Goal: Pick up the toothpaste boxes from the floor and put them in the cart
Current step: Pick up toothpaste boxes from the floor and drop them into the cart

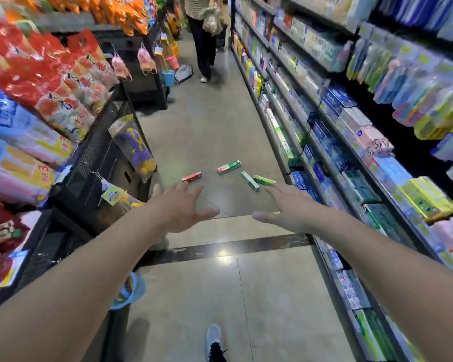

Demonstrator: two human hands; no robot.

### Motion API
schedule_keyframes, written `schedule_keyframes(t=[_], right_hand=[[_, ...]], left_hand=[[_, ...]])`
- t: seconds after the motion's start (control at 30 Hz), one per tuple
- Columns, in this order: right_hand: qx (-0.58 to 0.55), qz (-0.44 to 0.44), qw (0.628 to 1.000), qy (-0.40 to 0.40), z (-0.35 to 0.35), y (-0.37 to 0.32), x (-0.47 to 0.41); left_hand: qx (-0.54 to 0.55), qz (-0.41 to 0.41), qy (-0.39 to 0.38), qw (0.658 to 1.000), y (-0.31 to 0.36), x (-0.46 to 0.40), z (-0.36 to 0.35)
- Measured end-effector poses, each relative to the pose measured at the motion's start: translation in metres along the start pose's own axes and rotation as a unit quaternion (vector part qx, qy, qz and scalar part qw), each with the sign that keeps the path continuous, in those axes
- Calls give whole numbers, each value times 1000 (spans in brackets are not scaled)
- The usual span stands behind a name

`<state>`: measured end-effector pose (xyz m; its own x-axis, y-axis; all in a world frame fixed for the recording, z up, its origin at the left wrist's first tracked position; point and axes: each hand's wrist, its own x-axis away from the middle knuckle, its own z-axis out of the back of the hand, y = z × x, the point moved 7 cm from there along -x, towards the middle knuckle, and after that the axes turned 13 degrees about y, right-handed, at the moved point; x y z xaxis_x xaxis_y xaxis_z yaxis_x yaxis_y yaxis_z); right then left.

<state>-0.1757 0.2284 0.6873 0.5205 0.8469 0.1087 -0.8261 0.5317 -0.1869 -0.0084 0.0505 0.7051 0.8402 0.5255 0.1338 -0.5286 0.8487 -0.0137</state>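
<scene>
1. Four long, slim rectangular cardboard toothpaste boxes lie flat on the smooth, glossy grey tiled floor (220, 131) of a shop aisle, ahead of both hands
2. The red toothpaste box (192, 176) lies furthest left; the red, white and green toothpaste box (229, 167) is just beyond it toward the middle
3. The pale green toothpaste box (250, 181) and the bright green and yellow toothpaste box (264, 180) lie close together at the right, their near ends almost meeting in a V
4. The left hand (186, 207) reaches forward, palm down, fingers straight and spread, holding nothing; its fingertips appear just short of the red box
5. The right hand (288, 207) is likewise flat and spread, empty, fingertips near the two green boxes
6. The hands are apart, thumbs pointing toward each other
7. Crinkly red foil snack bags (45, 74) fill the black wire-mesh rack on the left; blue and white cartons (335, 100) line the dark metal shelves on the right
8. A person in dark trousers (203, 45) stands further down the aisle
</scene>
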Motion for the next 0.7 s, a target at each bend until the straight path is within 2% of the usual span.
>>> schedule_keyframes(t=[0.3,0.7], right_hand=[[-1,-59,998,0,15,26,-139],[-6,-78,996,-32,23,126,-350]], left_hand=[[-6,-49,-12,999,-42,-163,21],[3,-62,-54,997,-23,-401,19]])
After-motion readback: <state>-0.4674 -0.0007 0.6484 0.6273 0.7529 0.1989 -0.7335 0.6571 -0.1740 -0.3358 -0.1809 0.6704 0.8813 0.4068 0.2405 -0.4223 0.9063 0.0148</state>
